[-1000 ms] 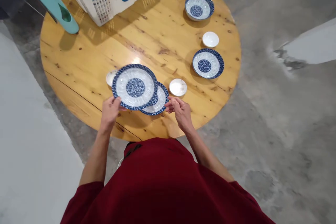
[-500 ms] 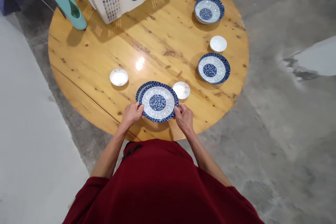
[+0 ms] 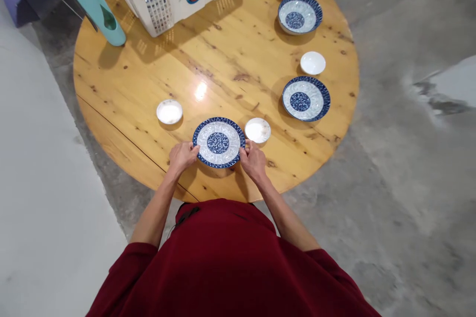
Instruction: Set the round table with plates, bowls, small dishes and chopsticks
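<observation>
A blue-and-white patterned plate (image 3: 217, 142) lies level near the table's front edge, its rim pinched from both sides. My left hand (image 3: 183, 155) is closed on the left rim, thumb on top. On the opposite rim, my right hand (image 3: 253, 159) is closed in the same way. Any dish under the plate is hidden by it. One small white bowl (image 3: 257, 130) stands just beyond my right hand, close to the plate's right rim. Another small white bowl (image 3: 169, 112) is up and left of the plate.
Along the right side of the round wooden table (image 3: 148, 79) stand two blue-rimmed dishes (image 3: 306, 99) and two white bowls (image 3: 313, 63). A white plastic basket (image 3: 159, 12) holding dishes is at the back, with a turquoise upright holder (image 3: 107, 22) to its left.
Both hands have moved the plate slightly left. It now covers the blue-rimmed dish whose edge showed under its left side before. The view has shifted a little.
</observation>
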A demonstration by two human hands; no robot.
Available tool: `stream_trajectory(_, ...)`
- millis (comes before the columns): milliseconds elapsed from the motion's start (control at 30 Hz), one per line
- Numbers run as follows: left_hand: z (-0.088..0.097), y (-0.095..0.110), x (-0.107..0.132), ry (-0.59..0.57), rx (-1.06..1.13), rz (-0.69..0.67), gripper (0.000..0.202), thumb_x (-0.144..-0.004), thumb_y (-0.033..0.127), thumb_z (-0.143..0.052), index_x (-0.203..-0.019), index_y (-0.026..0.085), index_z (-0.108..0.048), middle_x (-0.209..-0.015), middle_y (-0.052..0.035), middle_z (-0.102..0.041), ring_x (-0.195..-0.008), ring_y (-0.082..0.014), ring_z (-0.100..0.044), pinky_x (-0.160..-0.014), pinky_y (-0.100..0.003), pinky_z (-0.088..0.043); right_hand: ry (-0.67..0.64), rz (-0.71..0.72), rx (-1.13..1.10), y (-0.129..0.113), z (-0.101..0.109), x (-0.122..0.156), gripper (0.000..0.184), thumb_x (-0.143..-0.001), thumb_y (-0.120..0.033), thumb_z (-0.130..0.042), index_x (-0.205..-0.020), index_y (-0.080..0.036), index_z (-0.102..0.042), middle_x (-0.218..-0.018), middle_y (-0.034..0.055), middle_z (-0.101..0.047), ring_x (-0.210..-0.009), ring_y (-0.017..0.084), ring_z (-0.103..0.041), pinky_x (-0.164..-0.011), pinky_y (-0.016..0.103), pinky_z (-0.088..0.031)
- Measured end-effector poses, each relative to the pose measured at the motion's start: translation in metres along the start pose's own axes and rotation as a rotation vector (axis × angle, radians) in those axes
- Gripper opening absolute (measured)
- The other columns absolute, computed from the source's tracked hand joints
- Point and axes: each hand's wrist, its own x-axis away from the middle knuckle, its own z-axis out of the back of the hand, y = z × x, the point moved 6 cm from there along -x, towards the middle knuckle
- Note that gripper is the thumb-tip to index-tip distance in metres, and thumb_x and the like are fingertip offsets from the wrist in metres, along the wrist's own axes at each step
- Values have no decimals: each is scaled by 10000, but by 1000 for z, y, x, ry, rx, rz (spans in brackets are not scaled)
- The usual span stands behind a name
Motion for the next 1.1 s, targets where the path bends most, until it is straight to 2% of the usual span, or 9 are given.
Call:
stream_trajectory(233, 2, -2, -3, 44, -111, 3, 405, -961, 469, -489, -719, 227, -705, -855, -111, -777, -875, -288, -701, -652, -326, -330, -34, 23, 29, -5, 0, -2, 439, -971, -313, -414, -1325, -114, -579, -794, 112, -760, -857, 337, -716, -747, 360, -462)
stream_trajectory(467, 2, -2, -5, 54, -167, -1, 410, -968, 468, -476, -749, 224, -722, -933, -140, -789, -946, -319, -711, -694, -334, -375, -102, -23, 109, -10, -2, 1, 470, -1003, -306, -423, -1421, -117, -524, -963, 154, -787, -919, 353, -720, -791, 377, -479)
stream_trajectory(667, 12, -6, -9, 43, -193, -17, 446, -969, 571, -463, -798, 232, -697, -960, -138, -798, -970, -318, -721, -725, -319, -430, -59, -37, 37, -9, 3, -1, 504, -1016, -360, -463, -1459, -129, -524, -978, 140, -784, -936, 328, -719, -818, 366, -484)
stream_trajectory(733, 16, -8, -16, 78, -141, -32, 433, -975, 574, -448, -899, 228, -696, -1003, -144, -796, -984, -316, -724, -747, -321, -460, -51, -58, -30, -9, 4, -5, 455, -1032, -383, -456, -1393, -136, -584, -1015, 134, -782, -952, 298, -718, -820, 340, -478)
stream_trajectory(800, 16, -8, -28, 98, -53, -60, 392, -976, 531, -444, -932, 221, -679, -1021, -140, -790, -969, -306, -724, -742, -320, -482, -84, -54, -102, -13, 0, -11, 375, -1039, -391, -456, -1237, -154, -669, -1040, 125, -781, -951, 272, -712, -798, 310, -468)
stream_trajectory(867, 14, -4, -39, 108, 67, -98, 364, -968, 490, -434, -869, 213, -649, -913, -109, -768, -880, -273, -709, -697, -303, -498, -120, -49, -156, -18, -5, -18, 293, -1025, -350, -479, -1082, -167, -700, -1053, 119, -778, -954, 263, -702, -777, 292, -457)
stream_trajectory(933, 10, 1, -44, 113, 213, -126, 351, -949, 472, -427, -811, 206, -610, -779, -61, -712, -779, -233, -667, -637, -280, -501, -121, -74, -200, -20, -7, -24, 218, -991, -280, -507, -1020, -170, -694, -1066, 116, -773, -963, 262, -689, -774, 283, -452)
stream_trajectory(1033, 5, 3, -37, 137, 337, -134, 327, -910, 465, -432, -736, 215, -550, -652, -13, -611, -711, -205, -601, -590, -262, -484, -103, -113, -271, -17, -6, -21, 174, -943, -216, -514, -968, -180, -682, -1021, 95, -767, -928, 249, -667, -771, 277, -451)
stream_trajectory(1100, 4, 3, -25, 156, 342, -137, 309, -882, 466, -444, -693, 232, -513, -629, -6, -578, -712, -204, -578, -604, -266, -483, -108, -79, -320, -16, -3, -12, 179, -920, -192, -499, -918, -189, -678, -958, 73, -758, -884, 235, -651, -768, 275, -447)
